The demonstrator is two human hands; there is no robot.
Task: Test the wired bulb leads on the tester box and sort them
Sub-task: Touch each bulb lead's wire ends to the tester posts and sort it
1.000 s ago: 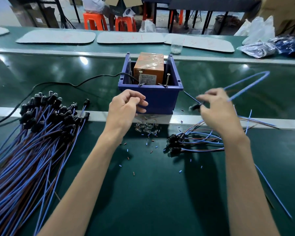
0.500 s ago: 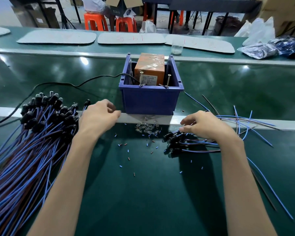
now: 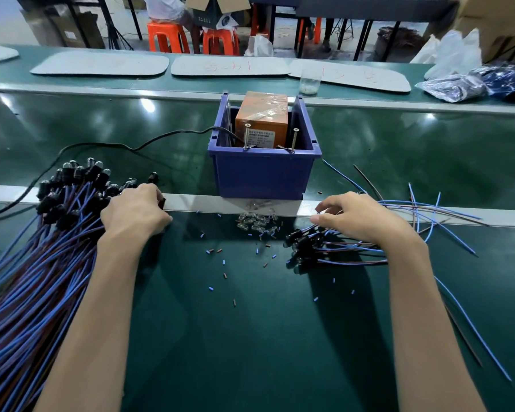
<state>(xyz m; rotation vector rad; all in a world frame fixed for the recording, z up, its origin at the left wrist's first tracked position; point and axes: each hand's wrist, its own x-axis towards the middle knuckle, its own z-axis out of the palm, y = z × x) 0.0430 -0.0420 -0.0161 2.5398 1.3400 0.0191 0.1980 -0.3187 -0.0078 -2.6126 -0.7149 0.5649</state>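
Note:
The tester box is a blue bin holding an orange unit, with two upright screws at its front rim. A large bundle of blue and brown bulb leads with black sockets lies at the left. My left hand rests on its right edge, fingers curled round a black socket end. A small pile of leads lies at the right. My right hand hovers on it with relaxed, slightly bent fingers and holds nothing.
Loose glass bulbs and bits of cut insulation lie between my hands. A metal rail runs across under the bin. A black cable leads into the bin. A plastic cup and bags sit beyond.
My right hand brought a lead down from beside the bin and let it go on the small pile. My left hand moved left from the bin to the large bundle and curled onto a socket.

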